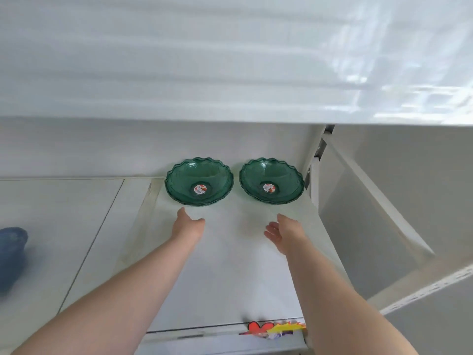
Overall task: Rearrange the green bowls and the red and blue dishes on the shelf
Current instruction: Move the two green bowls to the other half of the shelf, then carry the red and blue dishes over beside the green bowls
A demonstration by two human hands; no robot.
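The left hand [188, 225] is open and empty, fingers reaching forward over the white shelf [230, 272], just short of the left stack of green bowls [199, 181]. The right hand [282, 233] is open too, palm turned inward with fingers spread, holding nothing, near the right stack of green bowls [271, 181]. Both scalloped stacks stand upright side by side at the back of the shelf, close but apart, each with a red sticker inside, while red and yellow tags [273, 327] sit at the shelf's front edge.
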